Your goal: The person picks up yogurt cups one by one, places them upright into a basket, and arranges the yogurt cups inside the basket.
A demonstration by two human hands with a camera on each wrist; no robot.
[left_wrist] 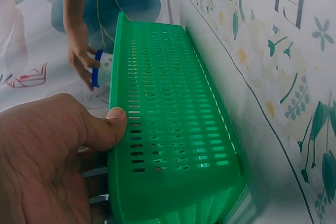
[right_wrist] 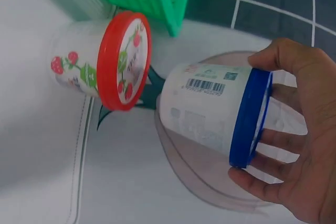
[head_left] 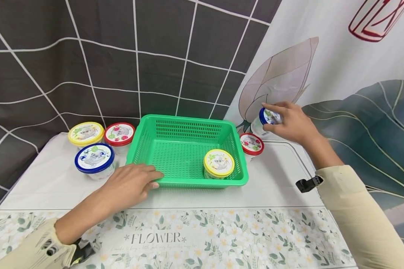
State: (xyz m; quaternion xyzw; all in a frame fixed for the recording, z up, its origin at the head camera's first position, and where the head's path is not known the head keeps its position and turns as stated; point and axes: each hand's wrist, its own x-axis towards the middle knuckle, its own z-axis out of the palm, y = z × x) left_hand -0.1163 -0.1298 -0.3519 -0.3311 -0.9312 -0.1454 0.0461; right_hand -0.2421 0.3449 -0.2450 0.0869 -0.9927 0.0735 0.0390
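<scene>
My left hand (head_left: 131,185) grips the near left rim of a green plastic basket (head_left: 185,182). In the left wrist view, its thumb (left_wrist: 116,120) lies on the outer wall and the fingers go over the rim to the inner side. My right hand (head_left: 291,121) holds a white tub with a blue lid (right_wrist: 210,108) by the lid's edge, right of the basket. That tub is tilted in the head view. Close beside it stands a red-lidded tub (head_left: 251,144), at the basket's right wall. One yellow-lidded tub (head_left: 219,163) sits inside the basket, near its front right corner.
Left of the basket stand three more tubs, with a yellow lid (head_left: 85,133), a red lid (head_left: 119,134) and a blue lid (head_left: 94,158). A dark tiled-pattern cloth (head_left: 114,71) hangs behind the table. The table's front has a flower-printed cover (head_left: 188,239).
</scene>
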